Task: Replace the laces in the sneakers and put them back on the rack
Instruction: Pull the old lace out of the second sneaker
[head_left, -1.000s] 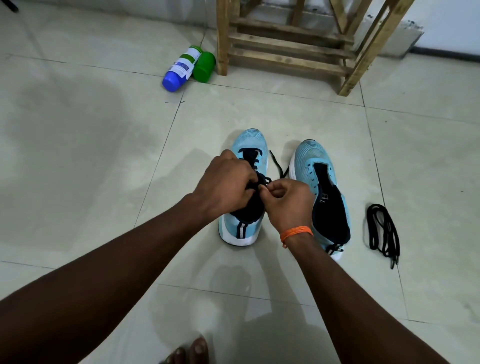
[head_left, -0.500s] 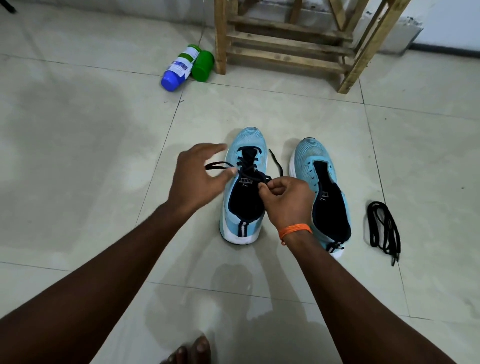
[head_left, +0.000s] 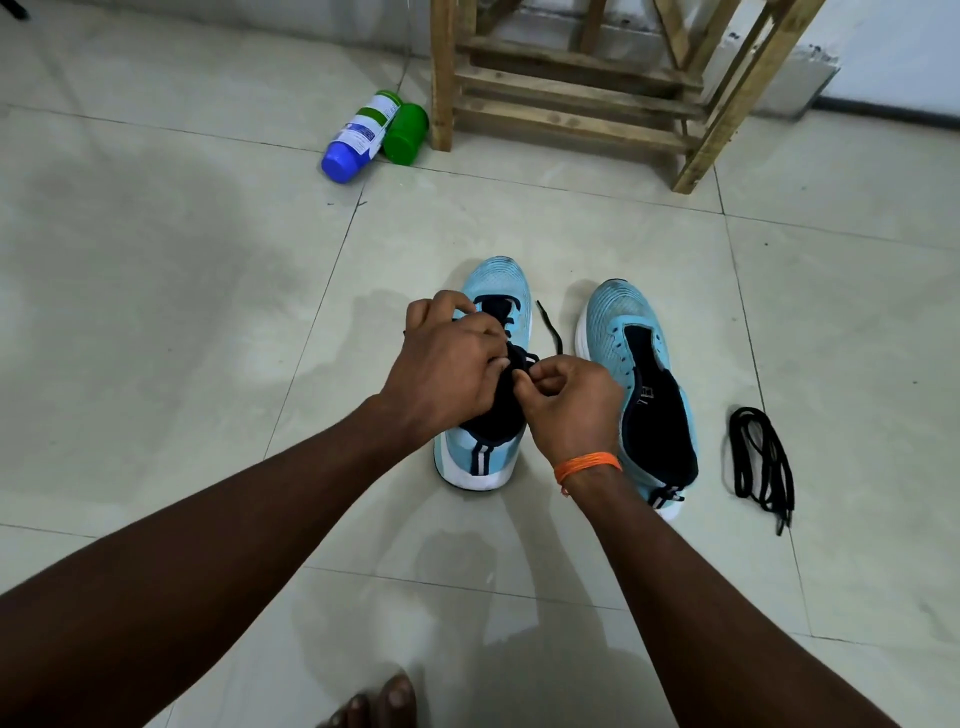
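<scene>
Now the light-blue knit sneaker with a white sole (head_left: 496, 288) stands on the tiled floor (head_left: 156, 312) straight ahead, its long axis running away from the person, toe toward the slatted wooden rack (head_left: 571, 98). Over its throat the left hand (head_left: 447, 369) and right hand (head_left: 569, 410) meet, fingers curled, pinching its black flat lace (head_left: 551, 332). The unlaced twin (head_left: 618, 322) lies just beside, nearer the right hand, and the coiled black spare lace (head_left: 761, 462) lies beyond.

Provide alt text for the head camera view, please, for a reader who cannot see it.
A person's left hand and right hand hold the black lace at the top of one light-blue sneaker on a tiled floor. The second sneaker stands unlaced beside it, a spare lace lying to its right. A wooden rack and two bottles are beyond.
</scene>
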